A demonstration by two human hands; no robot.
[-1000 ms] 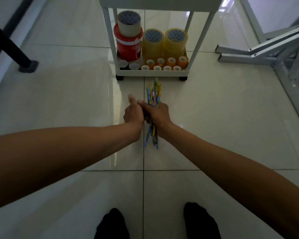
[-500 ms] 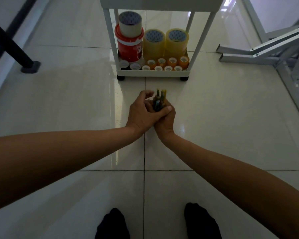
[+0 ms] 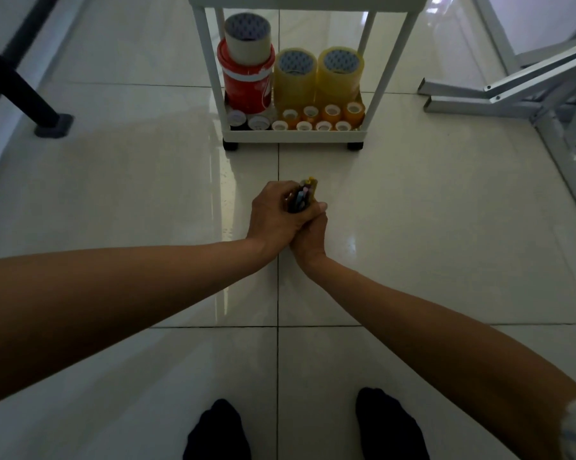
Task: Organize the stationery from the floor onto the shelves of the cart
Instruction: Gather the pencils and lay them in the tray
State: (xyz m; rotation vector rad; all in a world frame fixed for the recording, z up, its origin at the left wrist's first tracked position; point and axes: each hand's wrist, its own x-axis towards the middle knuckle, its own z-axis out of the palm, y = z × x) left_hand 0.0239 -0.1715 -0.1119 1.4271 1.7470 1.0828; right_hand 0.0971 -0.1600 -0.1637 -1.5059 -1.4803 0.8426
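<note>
Two hands: both wrapped round one bundle of pens (image 3: 302,195), held over the floor (image 3: 429,227), in front of the cart (image 3: 293,136).
Left hand (image 3: 273,214): fingers curled round the upper part of the bundle from the left side; firm hold.
Right hand (image 3: 309,234): below and partly under the left, fingers curled round the lower part of the bundle; thumb tip shows at the right of the pens.
Pens: stand nearly upright, long axis pointing up toward the camera; only coloured ends (yellow, pink, blue) show above the fists. Count cannot be told.
Key relation: cart lies straight ahead of the bundle, across bare tile; bundle sits level with the cart's front edge mid-span, near its bottom shelf. Neither hand is plainly nearer; both travel together.
Bottom shelf: red roll (image 3: 245,84) at the left rear with a beige tape roll (image 3: 247,38) on top; two yellow tape rolls (image 3: 318,76) at the right rear; a row of small rolls (image 3: 316,117) along the front edge. Little free room visible.
Upper shelf: only its underside shows at the frame top; contents not visible.
Judgement: pens likely go to an upper shelf, calling for a lift and forward reach.
Writing: white marks on the red roll, not legible. No brand readable.
Surroundings: black leg (image 3: 21,81) at left, grey metal frame (image 3: 512,91) at right, dark socks (image 3: 387,426) at the bottom edge.
</note>
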